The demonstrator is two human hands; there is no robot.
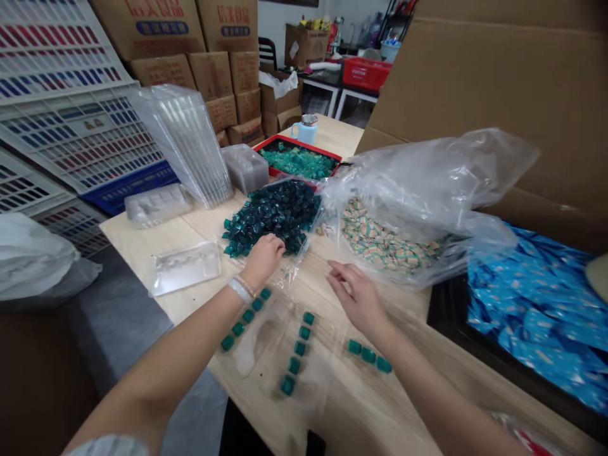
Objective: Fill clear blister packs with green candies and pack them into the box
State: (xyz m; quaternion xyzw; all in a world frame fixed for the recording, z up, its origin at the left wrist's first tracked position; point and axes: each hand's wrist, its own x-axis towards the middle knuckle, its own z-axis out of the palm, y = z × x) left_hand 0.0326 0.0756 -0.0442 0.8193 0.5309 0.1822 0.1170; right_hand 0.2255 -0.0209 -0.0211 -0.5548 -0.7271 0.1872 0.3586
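Note:
My left hand (pixel 265 258) is at the near edge of a pile of dark teal wrapped cubes (pixel 278 209), its fingers curled down. Whatever its fingertips hold, if anything, is hidden. To the right, my right hand (pixel 355 296) hovers over the wooden table with its fingers loosely bent and apart, nothing visible in them. Below the hands lie clear plastic trays (pixel 266 354). One row of teal cubes (pixel 238 329) runs under my left wrist, a second row of cubes (pixel 299 348) is in the middle, and three more cubes (pixel 368 355) lie beside my right forearm.
An empty clear tray (pixel 185 268) lies at left, near stacked clear trays (pixel 190 145). Behind the pile are a red-rimmed tray (pixel 336 156) and a blue mug (pixel 306 131). On the right are a plastic bag of patterned wrapped pieces (pixel 380 237) and blue packets (pixel 536 304).

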